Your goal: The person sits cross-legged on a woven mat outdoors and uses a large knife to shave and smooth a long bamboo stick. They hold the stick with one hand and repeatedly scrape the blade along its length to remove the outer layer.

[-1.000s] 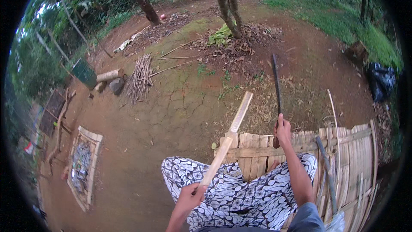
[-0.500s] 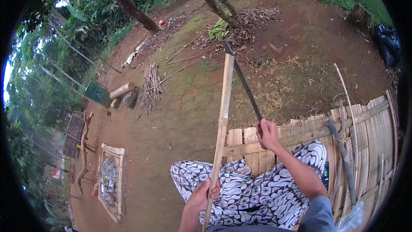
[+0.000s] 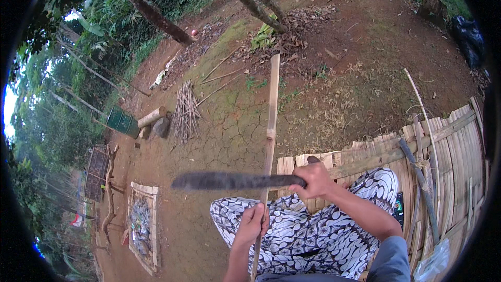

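My left hand [image 3: 252, 222] is closed around the lower part of a long, pale bamboo strip [image 3: 273, 99], which stands nearly upright before me and leans slightly right at its top. A machete [image 3: 225, 181] with a dark blade is gripped in my right hand [image 3: 314, 179]. Its blade lies level, pointing left, and crosses in front of the strip a little above my left hand. Whether the edge touches the strip I cannot tell. Beneath both hands are my crossed legs in black-and-white patterned cloth [image 3: 308, 240].
A slatted bamboo platform [image 3: 454, 162] extends to my right, with a grey stick [image 3: 419, 188] and a clear plastic bag [image 3: 433, 262] on it. On the ground ahead lie bamboo shavings [image 3: 347, 104] and a stick pile [image 3: 186, 112]. A wood-framed pit [image 3: 155, 230] is at left.
The machete has swung down from pointing up and away to lying level across the strip. My right hand has moved slightly left and lower; the left hand keeps its grip.
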The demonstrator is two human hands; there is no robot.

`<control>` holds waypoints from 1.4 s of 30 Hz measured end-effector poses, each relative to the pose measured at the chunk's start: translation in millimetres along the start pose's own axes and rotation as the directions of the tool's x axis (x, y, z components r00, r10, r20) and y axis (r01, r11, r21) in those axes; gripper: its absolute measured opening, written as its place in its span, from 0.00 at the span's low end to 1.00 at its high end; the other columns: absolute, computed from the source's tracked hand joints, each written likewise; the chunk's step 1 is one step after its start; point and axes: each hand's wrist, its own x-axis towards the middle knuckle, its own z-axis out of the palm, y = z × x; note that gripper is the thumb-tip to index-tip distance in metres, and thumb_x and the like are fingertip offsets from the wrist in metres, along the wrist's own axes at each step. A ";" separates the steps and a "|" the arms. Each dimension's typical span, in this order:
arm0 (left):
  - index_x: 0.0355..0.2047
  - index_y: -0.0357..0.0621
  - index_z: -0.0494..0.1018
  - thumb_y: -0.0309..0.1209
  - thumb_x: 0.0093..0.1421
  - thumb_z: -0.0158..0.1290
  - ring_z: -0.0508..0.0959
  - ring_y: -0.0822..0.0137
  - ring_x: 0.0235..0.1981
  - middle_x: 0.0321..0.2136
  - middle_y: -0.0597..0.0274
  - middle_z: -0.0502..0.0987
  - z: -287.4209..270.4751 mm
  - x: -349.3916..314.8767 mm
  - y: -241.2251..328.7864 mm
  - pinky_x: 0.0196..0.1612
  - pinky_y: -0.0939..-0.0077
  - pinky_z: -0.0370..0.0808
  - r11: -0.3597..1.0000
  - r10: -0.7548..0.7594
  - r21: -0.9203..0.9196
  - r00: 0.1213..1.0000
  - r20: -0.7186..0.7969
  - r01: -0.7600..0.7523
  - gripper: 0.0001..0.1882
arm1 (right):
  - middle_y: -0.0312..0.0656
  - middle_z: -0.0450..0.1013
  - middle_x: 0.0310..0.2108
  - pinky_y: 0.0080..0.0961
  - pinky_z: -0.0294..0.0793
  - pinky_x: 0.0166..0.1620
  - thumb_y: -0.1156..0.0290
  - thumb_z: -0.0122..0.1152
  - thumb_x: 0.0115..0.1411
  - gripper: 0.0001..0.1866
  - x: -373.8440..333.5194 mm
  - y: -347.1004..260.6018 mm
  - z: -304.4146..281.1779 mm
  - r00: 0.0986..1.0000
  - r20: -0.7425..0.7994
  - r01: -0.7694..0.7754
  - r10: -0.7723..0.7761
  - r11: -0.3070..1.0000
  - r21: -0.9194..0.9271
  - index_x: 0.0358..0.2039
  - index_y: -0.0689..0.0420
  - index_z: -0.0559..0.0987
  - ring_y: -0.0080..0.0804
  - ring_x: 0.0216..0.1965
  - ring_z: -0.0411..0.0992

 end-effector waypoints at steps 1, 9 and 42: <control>0.21 0.43 0.63 0.41 0.68 0.37 0.60 0.77 0.09 0.10 0.69 0.61 3.5 0.8 -1.0 0.12 0.82 0.58 1.000 -0.021 -0.010 1.000 -0.021 0.020 0.21 | 0.38 0.63 0.10 0.33 0.64 0.18 0.52 0.62 0.47 0.20 -1.3 -2.6 1.9 0.998 0.004 0.064 -0.064 0.998 -0.018 0.16 0.54 0.68 0.38 0.12 0.66; 0.26 0.37 0.71 0.33 0.62 0.47 0.66 0.71 0.15 0.12 0.60 0.67 9.4 3.6 -35.2 0.20 0.69 0.63 0.808 0.420 0.534 0.880 -0.221 -0.251 0.12 | 0.38 0.65 0.10 0.30 0.66 0.17 0.39 0.55 0.50 0.28 -3.9 -23.7 7.1 0.960 0.170 0.252 -0.222 0.949 -0.187 0.16 0.53 0.70 0.34 0.14 0.70; 0.21 0.51 0.56 0.54 0.67 0.30 0.48 0.78 0.10 0.11 0.76 0.50 -10.2 -25.1 -30.7 0.13 0.81 0.46 0.928 -0.263 -0.298 0.960 -0.098 0.224 0.24 | 0.44 0.68 0.10 0.37 0.70 0.20 0.42 0.52 0.55 0.26 -6.3 26.8 24.1 0.966 0.203 -0.113 0.161 0.967 -0.228 0.20 0.55 0.76 0.45 0.15 0.70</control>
